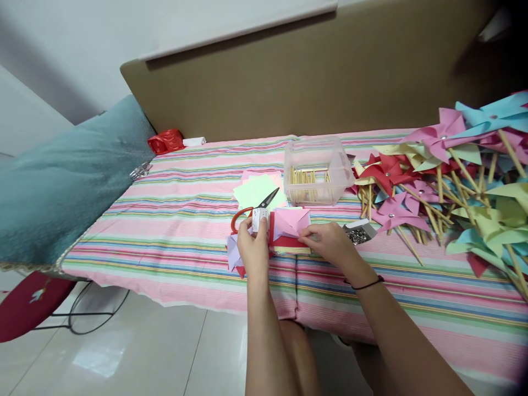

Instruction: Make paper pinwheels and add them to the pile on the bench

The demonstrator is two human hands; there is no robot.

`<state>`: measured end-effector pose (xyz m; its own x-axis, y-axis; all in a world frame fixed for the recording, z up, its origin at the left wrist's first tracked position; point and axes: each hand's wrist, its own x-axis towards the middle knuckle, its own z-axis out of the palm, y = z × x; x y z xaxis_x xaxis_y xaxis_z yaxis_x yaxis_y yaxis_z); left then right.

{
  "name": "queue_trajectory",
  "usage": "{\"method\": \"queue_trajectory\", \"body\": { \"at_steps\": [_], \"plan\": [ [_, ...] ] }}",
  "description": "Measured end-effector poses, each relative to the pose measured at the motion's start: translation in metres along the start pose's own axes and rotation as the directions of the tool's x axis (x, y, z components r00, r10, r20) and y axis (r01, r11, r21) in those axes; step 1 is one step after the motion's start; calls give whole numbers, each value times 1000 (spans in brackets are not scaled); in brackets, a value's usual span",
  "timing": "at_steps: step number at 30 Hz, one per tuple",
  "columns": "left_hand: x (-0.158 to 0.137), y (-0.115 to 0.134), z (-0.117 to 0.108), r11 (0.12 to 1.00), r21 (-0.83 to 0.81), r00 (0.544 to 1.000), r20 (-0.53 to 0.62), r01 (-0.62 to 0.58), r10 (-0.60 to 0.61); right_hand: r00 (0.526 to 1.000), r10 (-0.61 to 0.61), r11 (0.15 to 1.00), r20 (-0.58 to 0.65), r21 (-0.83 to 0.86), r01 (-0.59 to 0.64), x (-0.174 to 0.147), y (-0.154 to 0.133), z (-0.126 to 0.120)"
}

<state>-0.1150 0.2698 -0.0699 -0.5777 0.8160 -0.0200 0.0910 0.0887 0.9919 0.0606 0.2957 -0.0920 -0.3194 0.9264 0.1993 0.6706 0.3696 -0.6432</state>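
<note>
My left hand (252,245) is closed on a small white block with dark print (259,216), perhaps a little box. Fingers of my right hand (328,240) are pinched at the lower right corner of a pink paper square (292,219) with crossing lines on it. That square lies on a stack with red paper (284,241) and pale yellow sheets below. Scissors with orange handles (236,219) lie behind my left hand, their blades on pale green paper (256,190). Lilac paper pieces (234,254) are left of my left hand, partly hidden.
A clear plastic box (344,170) with wooden sticks stands behind the stack. An opened small box of metal fasteners (358,235) sits beside my right wrist. Many paper pinwheels (396,214) pile up at right. A red plastic bag (166,142) lies far left on the striped cloth (165,242).
</note>
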Motion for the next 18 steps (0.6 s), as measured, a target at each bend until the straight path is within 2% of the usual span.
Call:
{"method": "queue_trajectory", "body": {
  "at_steps": [4,6,8,12,14,16,18],
  "plan": [
    [-5,7,4,995,-66,996,52,71,-68,1000,14,998,13,66,-15,0,-1,-3],
    [-7,7,6,990,-35,987,98,133,-129,999,42,995,-3,95,-42,0,-1,-3],
    [-8,5,7,985,109,982,122,131,-144,996,79,990,-41,123,-74,1,-2,-1],
    [-10,6,8,924,381,990,138,-14,-41,974,160,970,-161,208,-125,1,-6,-3],
    [-12,11,10,863,496,985,171,-96,11,932,236,939,-275,313,-146,-1,-10,-9],
    [-14,17,14,759,622,972,229,-190,56,862,331,886,-385,442,-142,-4,-13,-20],
    [-17,20,20,674,695,957,283,-252,66,797,410,829,-444,545,-124,-8,-14,-31]
  ]
}}
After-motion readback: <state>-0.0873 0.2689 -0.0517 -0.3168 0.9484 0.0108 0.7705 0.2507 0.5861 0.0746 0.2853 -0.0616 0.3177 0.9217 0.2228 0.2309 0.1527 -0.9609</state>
